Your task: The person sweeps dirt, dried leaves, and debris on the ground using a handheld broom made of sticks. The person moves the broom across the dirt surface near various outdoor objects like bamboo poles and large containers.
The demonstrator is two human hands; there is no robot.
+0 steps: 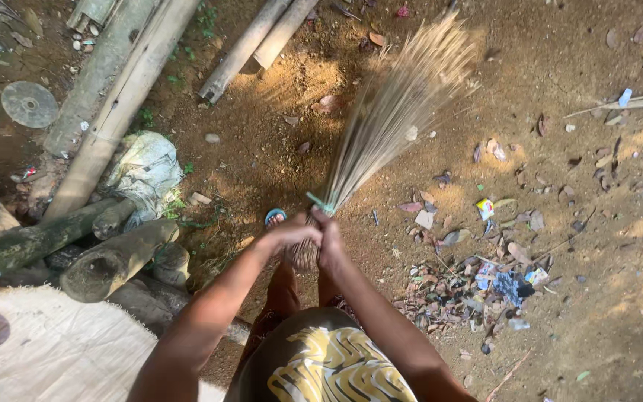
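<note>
Hands (314, 234) grip bundled stick broom (396, 112) (stiff, fanned bristles) above litter pile (470, 286).

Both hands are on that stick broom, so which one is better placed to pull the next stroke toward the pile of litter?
Probably the right hand. It grips the broom at the bound end, on the side nearer the litter pile, which lies to the person's right. The left hand holds beside it, farther from the pile, and would mostly steady.
</note>
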